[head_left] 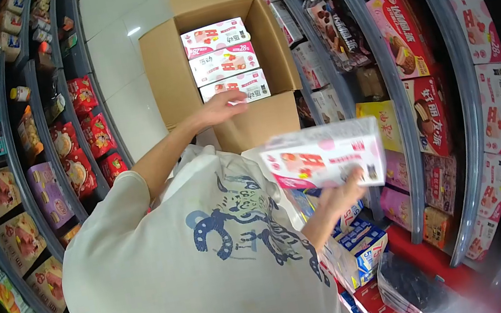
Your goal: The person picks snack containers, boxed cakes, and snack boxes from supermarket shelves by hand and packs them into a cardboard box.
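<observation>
My left hand is over the near edge of an open cardboard carton, fingers stretched out at the nearest of three white-and-pink snack boxes inside. Whether the fingertips press on that box I cannot tell. To the right, my right hand grips a matching white-and-pink snack box by its lower edge. This box is lifted in front of the shelves, slightly blurred, with its printed side facing up toward me.
Tiered shelves with packaged snacks flank both sides. More white-and-pink boxes line the right shelf, near red cake boxes. Blue-and-white boxes and a dark item in clear plastic are low on the right. Tiled floor lies ahead.
</observation>
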The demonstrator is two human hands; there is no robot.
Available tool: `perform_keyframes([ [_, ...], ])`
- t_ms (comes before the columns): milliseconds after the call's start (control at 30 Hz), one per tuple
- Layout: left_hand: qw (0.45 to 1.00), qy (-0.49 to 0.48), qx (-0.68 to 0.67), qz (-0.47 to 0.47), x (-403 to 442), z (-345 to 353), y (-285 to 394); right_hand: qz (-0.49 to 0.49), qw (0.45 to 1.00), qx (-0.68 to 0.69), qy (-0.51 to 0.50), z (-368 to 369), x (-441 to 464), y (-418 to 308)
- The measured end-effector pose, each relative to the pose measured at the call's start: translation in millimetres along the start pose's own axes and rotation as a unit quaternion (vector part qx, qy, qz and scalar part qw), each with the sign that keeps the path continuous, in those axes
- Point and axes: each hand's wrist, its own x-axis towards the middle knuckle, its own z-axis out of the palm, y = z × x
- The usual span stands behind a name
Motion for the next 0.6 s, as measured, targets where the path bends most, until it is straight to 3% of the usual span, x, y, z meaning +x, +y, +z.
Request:
perform_keyframes([
  [133, 0.928, -0.123, -0.35, 0.0, -11.7, 1.7, 42.4, 0.231, 0.965, 0.096, -0.083, 42.6, 8.1, 49.3],
  [200, 0.857, -0.049, -0.492, -0.143, -10.7, 8.7, 21.6, 0.302, 0.937, 0.141, -0.101, 69.8, 11.8, 66.7],
  [233, 0.843, -0.017, -0.523, -0.125, -9.7, 10.2, 8.5, 0.329, 0.922, 0.166, -0.117, 76.1, 17.1, 85.3],
  [267, 0.827, 0.016, -0.551, -0.108, -10.5, 7.6, -0.5, 0.32, 0.921, 0.168, -0.144, 82.2, 22.3, 108.3],
  [367, 0.826, 0.14, -0.529, -0.134, -29.5, -10.1, 9.3, 0.415, 0.884, 0.148, -0.156, 118.0, 35.3, 153.4],
  [467, 0.806, 0.219, -0.537, -0.116, -27.0, -30.4, -33.1, 0.432, 0.878, 0.087, -0.187, 156.4, 46.9, 205.9],
  [500, 0.768, 0.282, -0.56, -0.126, -20.7, -32.9, -29.4, 0.441, 0.876, 0.059, -0.185, 166.5, 51.4, 222.3],
  [600, 0.79, 0.277, -0.528, -0.141, -6.3, -56.0, -20.6, 0.461, 0.871, -0.007, -0.169, 203.2, 62.7, 248.8],
])
